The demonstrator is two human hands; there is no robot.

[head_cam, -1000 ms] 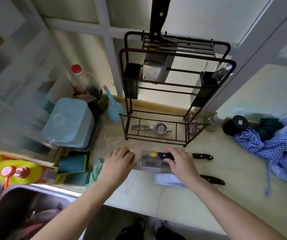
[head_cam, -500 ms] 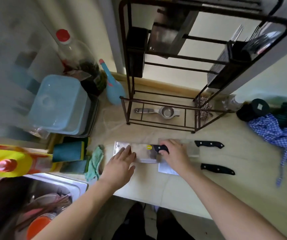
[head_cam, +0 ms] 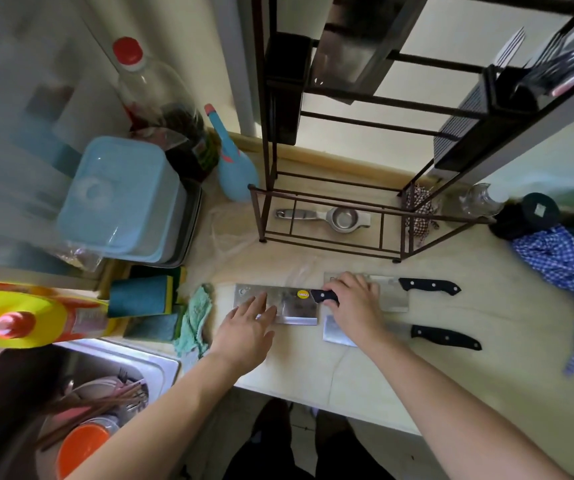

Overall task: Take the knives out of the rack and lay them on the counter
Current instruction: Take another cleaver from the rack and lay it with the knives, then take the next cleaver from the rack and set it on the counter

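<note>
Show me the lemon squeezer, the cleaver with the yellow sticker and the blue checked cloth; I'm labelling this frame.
lemon squeezer point(head_cam: 342, 216), head view, on its round cup.
cleaver with the yellow sticker point(head_cam: 292, 306), head view, on the flat blade.
blue checked cloth point(head_cam: 555, 261), head view, on the bunched fabric.

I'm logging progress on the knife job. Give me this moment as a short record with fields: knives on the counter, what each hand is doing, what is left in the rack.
knives on counter: three cleavers, flat; stickered cleaver, far cleaver, near cleaver
right hand: closed on the stickered cleaver's black handle
left hand: fingers open, resting on that cleaver's blade
rack: one more blade hangs in its upper part
rack floor: metal squeezer
</note>
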